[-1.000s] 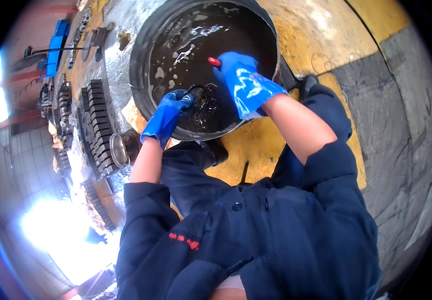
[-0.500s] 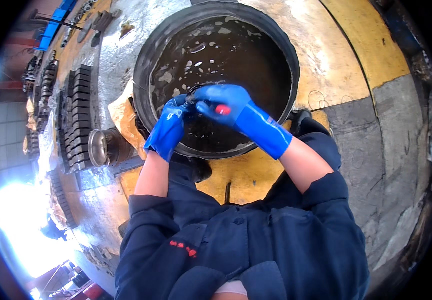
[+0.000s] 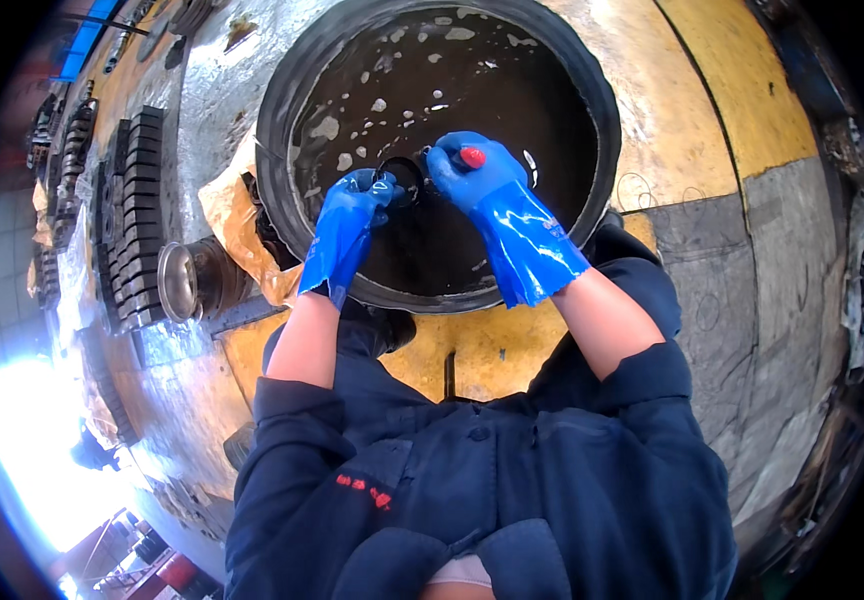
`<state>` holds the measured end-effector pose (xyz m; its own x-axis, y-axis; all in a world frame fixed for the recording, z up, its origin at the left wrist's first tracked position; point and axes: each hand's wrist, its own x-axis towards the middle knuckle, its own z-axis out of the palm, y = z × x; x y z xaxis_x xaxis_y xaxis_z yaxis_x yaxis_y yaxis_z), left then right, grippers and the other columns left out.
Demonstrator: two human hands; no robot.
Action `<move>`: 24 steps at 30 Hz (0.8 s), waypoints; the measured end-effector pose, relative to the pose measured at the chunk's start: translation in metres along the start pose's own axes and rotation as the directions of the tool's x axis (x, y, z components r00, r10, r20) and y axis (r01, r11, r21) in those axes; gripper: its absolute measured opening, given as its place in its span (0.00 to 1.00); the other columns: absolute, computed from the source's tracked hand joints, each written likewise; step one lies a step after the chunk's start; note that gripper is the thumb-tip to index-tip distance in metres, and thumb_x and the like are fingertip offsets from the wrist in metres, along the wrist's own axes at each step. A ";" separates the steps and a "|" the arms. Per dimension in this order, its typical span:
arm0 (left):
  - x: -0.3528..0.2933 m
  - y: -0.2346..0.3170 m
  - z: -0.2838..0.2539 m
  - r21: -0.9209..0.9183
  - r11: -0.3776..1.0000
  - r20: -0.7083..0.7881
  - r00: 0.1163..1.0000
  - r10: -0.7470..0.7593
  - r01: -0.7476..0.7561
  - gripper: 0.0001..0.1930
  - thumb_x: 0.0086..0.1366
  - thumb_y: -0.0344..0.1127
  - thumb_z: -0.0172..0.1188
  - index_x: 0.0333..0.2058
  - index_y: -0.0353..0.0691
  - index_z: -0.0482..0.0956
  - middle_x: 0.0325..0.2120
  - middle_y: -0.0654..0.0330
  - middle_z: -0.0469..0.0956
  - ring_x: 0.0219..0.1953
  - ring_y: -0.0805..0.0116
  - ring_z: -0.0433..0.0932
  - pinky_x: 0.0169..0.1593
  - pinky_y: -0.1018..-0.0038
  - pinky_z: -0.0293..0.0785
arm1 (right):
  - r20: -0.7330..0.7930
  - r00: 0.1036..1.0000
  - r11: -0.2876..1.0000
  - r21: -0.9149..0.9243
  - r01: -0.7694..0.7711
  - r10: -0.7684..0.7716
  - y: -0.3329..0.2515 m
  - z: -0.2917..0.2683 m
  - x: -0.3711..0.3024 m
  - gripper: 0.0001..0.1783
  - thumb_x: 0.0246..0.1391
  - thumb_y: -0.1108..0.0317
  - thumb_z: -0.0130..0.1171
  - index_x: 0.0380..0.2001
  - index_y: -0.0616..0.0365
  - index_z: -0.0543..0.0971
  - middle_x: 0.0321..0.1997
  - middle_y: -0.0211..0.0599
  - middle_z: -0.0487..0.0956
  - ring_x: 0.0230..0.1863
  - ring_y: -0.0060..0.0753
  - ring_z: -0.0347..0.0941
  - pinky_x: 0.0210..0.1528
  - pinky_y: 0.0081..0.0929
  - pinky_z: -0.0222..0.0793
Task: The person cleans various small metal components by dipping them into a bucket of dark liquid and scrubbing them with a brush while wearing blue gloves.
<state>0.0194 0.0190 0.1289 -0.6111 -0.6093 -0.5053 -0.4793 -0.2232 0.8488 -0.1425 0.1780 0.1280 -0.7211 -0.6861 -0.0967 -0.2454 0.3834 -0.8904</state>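
Note:
Both my hands wear long blue rubber gloves over a wide black tub [image 3: 607, 130] of dark, murky liquid. My left hand [image 3: 360, 200] grips a dark, round, ring-like metal part [image 3: 401, 178] by its near left side, just above the liquid. To its right, my right hand [image 3: 477, 172] is closed round a tool whose red handle end [image 3: 472, 157] sticks out of the fist. The tool's working end is mostly hidden; a small dark tip shows close to the round part. Pale patches of foam float on the liquid.
Left of the tub lie a torn brown paper wrapping [image 3: 232, 205] and a metal cylinder with a flanged end [image 3: 180, 280]. Beyond them stands a row of dark blocky metal parts [image 3: 142, 215]. Yellow and grey floor sheets [image 3: 707, 270] lie to the right.
My hands have moved apart; the right went right, the left slightly down. The round part, earlier mostly covered by the gloves, now shows between them. The red handle end points more upward.

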 end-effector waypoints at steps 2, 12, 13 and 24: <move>0.004 -0.005 -0.006 -0.055 0.998 0.049 0.999 0.007 -0.004 0.14 0.76 0.37 0.69 0.54 0.36 0.90 0.43 0.62 0.90 0.43 0.73 0.85 0.49 0.74 0.80 | -0.041 0.983 0.984 -0.011 0.178 -0.179 -0.004 0.005 -0.005 0.14 0.68 0.49 0.67 0.44 0.44 0.90 0.43 0.38 0.91 0.47 0.52 0.88 0.52 0.45 0.84; 0.001 -0.002 0.003 0.084 0.995 -0.001 0.999 0.054 -0.053 0.13 0.75 0.35 0.67 0.52 0.35 0.90 0.39 0.63 0.90 0.40 0.74 0.84 0.46 0.74 0.78 | 0.070 0.997 0.978 -0.207 -0.018 0.033 0.008 0.005 0.008 0.15 0.68 0.47 0.64 0.44 0.42 0.90 0.45 0.40 0.91 0.49 0.54 0.88 0.52 0.46 0.85; 0.001 -0.002 0.003 0.065 0.997 -0.022 0.999 0.037 -0.036 0.13 0.75 0.35 0.67 0.52 0.34 0.90 0.39 0.63 0.90 0.40 0.75 0.83 0.46 0.74 0.78 | 0.057 0.996 0.986 -0.152 0.070 -0.062 0.009 0.006 0.006 0.15 0.68 0.47 0.64 0.44 0.42 0.90 0.45 0.39 0.91 0.49 0.54 0.88 0.52 0.46 0.85; 0.012 -0.013 0.000 0.261 0.950 0.066 0.985 0.161 -0.173 0.16 0.74 0.39 0.70 0.52 0.34 0.90 0.39 0.62 0.90 0.40 0.71 0.82 0.48 0.71 0.78 | 0.101 0.995 0.979 -0.204 0.033 -0.013 0.004 0.007 0.001 0.17 0.69 0.45 0.63 0.47 0.41 0.90 0.46 0.39 0.91 0.52 0.53 0.88 0.54 0.46 0.84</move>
<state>0.0187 0.0144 0.1118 -0.7209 -0.5855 -0.3708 -0.5135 0.0920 0.8531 -0.1397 0.1743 0.1217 -0.6489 -0.7497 -0.1297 -0.3958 0.4783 -0.7840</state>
